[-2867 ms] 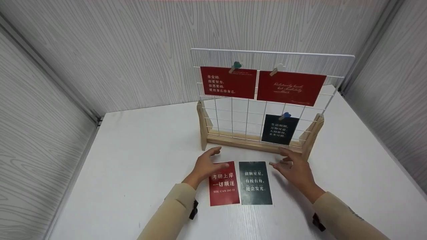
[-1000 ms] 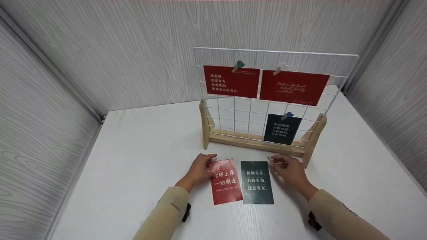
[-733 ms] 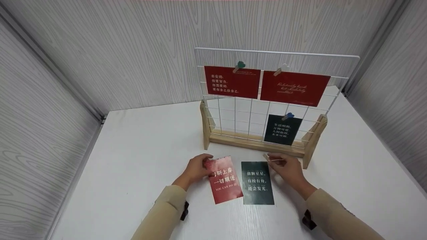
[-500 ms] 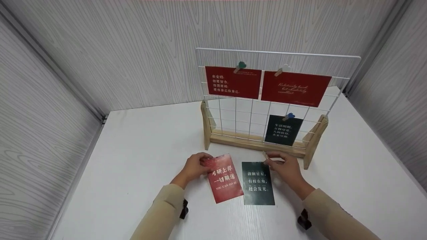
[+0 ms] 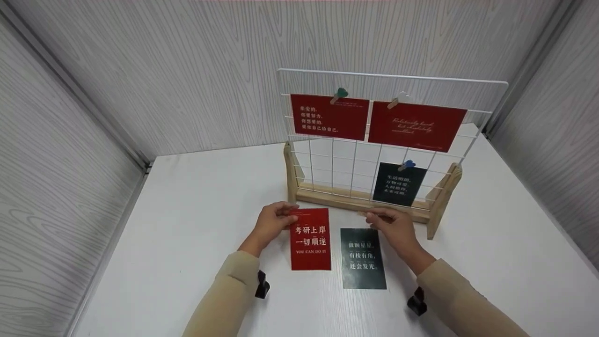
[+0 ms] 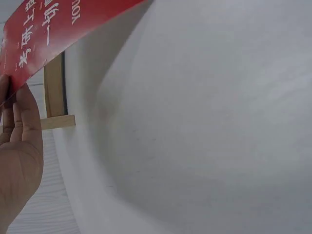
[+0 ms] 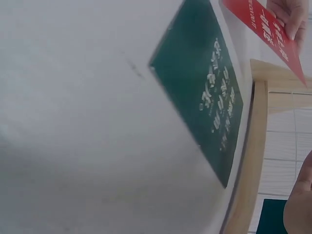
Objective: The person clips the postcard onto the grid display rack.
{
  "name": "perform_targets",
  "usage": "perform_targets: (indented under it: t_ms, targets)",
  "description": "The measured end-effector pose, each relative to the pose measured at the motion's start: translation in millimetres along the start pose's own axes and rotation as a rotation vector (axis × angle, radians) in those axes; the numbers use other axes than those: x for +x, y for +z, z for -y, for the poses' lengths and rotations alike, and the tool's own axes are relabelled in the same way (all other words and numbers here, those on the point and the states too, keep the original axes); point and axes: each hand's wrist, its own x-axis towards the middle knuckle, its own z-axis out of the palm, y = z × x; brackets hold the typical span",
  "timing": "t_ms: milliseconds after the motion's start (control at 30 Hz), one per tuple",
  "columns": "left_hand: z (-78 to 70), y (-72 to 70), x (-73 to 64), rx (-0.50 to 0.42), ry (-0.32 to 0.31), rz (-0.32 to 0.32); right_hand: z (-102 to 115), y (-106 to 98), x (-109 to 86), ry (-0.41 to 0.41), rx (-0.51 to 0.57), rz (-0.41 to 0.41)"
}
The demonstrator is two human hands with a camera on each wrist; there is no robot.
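Observation:
My left hand (image 5: 270, 223) pinches a red card (image 5: 310, 260) with white lettering by its upper left corner. In the left wrist view the card is lifted over the table, its lower edge curving away from the surface. My right hand (image 5: 397, 232) pinches a small wooden clothespin (image 5: 362, 214) between thumb and fingertips, just in front of the rack's base. A dark green card (image 5: 364, 281) lies flat on the table below the right hand. Behind both hands stands a white wire grid rack on a wooden base (image 5: 334, 201).
Two red cards hang on the grid's upper part, the left one (image 5: 327, 128) under a green heart clip (image 5: 341, 93), the right one (image 5: 414, 138) under a white clip (image 5: 395, 102). A blue clip (image 5: 408, 164) holds a dark green card (image 5: 398, 192) lower right. Walls enclose the table.
The red card lay flat at first; my left hand took its corner, tilted it, and raised it toward the rack. My right hand moved left and toward the rack with the clothespin.

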Motion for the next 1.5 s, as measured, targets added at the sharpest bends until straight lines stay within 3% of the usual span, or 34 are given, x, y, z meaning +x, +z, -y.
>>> perform_targets:
  t_ms: [233,433,533,733,967,1267,1500]
  targets:
    - [-14.3,7.3,10.2,-0.042,0.012,-0.078,7,-1,8.3,-0.018,0.026,0.009]
    - [-25.4,14.3,19.4,-0.076,0.042,-0.108,18,-3,15.5,-0.012,0.037,0.012]
    - [-30.7,18.0,23.2,-0.094,0.069,-0.111,24,-4,18.9,-0.020,0.028,0.003]
    - [-41.2,27.2,31.6,-0.128,0.120,-0.106,34,-2,26.4,-0.110,0.017,-0.025]
    - [-58.0,39.6,40.0,-0.104,0.179,-0.129,47,-3,34.2,-0.196,0.033,-0.037]
    - [-75.4,54.3,47.6,-0.131,0.208,-0.127,56,-5,39.4,-0.150,-0.035,-0.066]
    - [-82.0,62.7,51.2,-0.095,0.201,-0.145,62,-6,43.8,-0.189,-0.028,-0.054]
